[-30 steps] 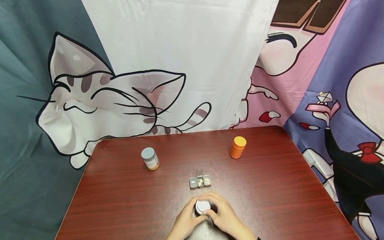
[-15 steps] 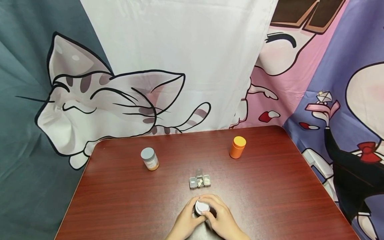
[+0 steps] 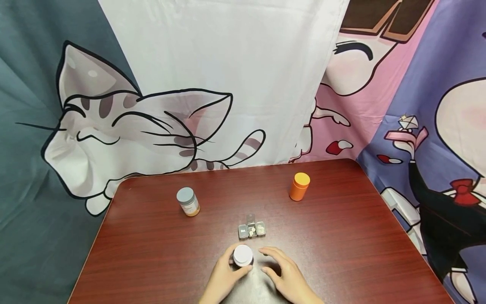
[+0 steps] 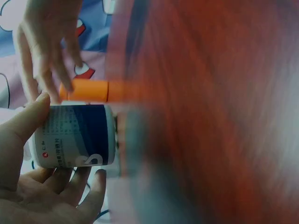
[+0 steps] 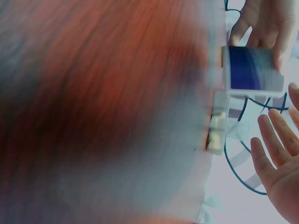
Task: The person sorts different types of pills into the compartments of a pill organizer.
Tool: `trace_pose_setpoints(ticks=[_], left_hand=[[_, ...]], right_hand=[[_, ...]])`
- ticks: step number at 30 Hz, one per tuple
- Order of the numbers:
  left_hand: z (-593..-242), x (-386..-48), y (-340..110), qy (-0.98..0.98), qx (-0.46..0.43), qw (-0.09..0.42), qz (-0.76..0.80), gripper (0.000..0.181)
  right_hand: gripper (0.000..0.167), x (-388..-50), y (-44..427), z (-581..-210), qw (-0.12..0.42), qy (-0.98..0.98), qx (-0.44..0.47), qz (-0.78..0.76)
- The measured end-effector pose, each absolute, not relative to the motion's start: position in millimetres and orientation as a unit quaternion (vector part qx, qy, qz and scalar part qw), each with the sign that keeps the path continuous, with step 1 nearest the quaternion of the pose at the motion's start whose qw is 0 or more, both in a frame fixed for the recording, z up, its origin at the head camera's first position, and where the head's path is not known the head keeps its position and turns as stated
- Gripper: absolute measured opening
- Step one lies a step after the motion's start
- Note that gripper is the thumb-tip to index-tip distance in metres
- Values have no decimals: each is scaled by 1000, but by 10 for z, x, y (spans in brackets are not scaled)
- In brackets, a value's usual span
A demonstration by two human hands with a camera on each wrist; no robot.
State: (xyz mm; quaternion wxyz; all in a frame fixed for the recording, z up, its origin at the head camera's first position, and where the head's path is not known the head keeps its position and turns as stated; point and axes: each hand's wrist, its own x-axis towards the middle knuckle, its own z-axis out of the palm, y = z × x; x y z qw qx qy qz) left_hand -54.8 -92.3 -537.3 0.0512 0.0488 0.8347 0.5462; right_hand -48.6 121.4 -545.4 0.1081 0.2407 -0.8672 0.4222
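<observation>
A white pill bottle with a blue and white label [image 4: 74,135] is in my left hand [image 3: 224,272], thumb and fingers round its sides. Its white lid [image 3: 243,254] is on top in the head view. Just right of the bottle, my right hand [image 3: 286,274] is apart from it with nothing in its relaxed fingers [image 5: 275,140]. Beyond both hands lies a small clear pill organizer [image 3: 252,230] with its lids raised. Pale tablets show in its middle compartment; the contents of the others are hard to make out.
At the back left of the brown table [image 3: 152,253] stands a jar with a grey lid [image 3: 188,202]. An orange bottle with a yellow-orange lid [image 3: 299,186] is at the back right. A printed cloth [image 3: 265,84] hangs behind the table's far edge.
My right hand has let go of the bottle and moved to the right. With the bottle in it, my left hand has shifted slightly left and away from me.
</observation>
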Motion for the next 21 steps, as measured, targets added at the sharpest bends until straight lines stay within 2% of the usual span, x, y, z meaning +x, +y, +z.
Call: trace_pose_setpoints(ticks=[9, 21], left_hand=[[-5328, -966, -1131, 825, -11, -31, 564, 62], [-5329, -1669, -1202, 824, -62, -49, 561, 63]], right_hand=[[45, -457, 1270, -5462, 80, -873, 223, 426], [41, -439, 1275, -5477, 60, -869, 241, 428]])
